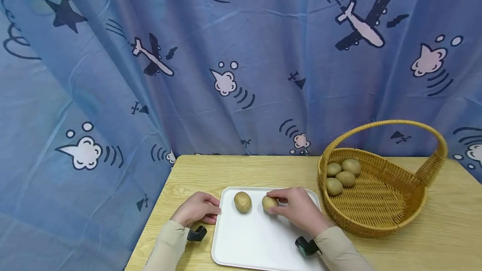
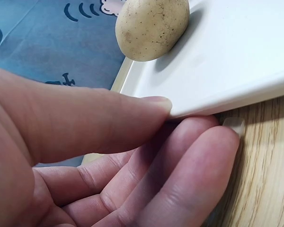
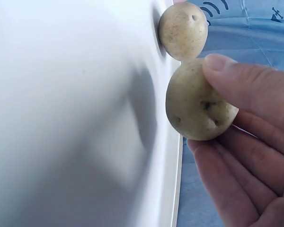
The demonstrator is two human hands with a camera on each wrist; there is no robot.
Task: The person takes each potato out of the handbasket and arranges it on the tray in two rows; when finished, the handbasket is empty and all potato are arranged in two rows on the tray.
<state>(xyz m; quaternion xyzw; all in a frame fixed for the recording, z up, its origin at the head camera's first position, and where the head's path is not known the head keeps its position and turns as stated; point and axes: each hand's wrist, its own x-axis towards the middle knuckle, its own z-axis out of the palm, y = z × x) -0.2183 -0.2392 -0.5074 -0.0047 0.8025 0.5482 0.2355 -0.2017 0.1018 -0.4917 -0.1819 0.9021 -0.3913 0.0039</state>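
My right hand (image 1: pixel 299 210) holds a potato (image 3: pixel 199 101) between thumb and fingers, over the upper part of a white tray (image 1: pixel 248 237). In the right wrist view its shadow falls on the tray surface, apart from it. A second potato (image 1: pixel 242 202) lies on the tray to the left, near the far rim. At the tray's left edge, my left hand (image 1: pixel 199 209) pinches the rim, with the thumb on top and fingertips under and beside it, as the left wrist view shows.
To the right stands a wicker basket (image 1: pixel 376 231) with a tall arched handle; several potatoes (image 1: pixel 345 178) lie in its left end. All rests on a wooden table (image 1: pixel 199 170). A blue patterned curtain (image 1: pixel 241 129) hangs right behind the table's far edge.
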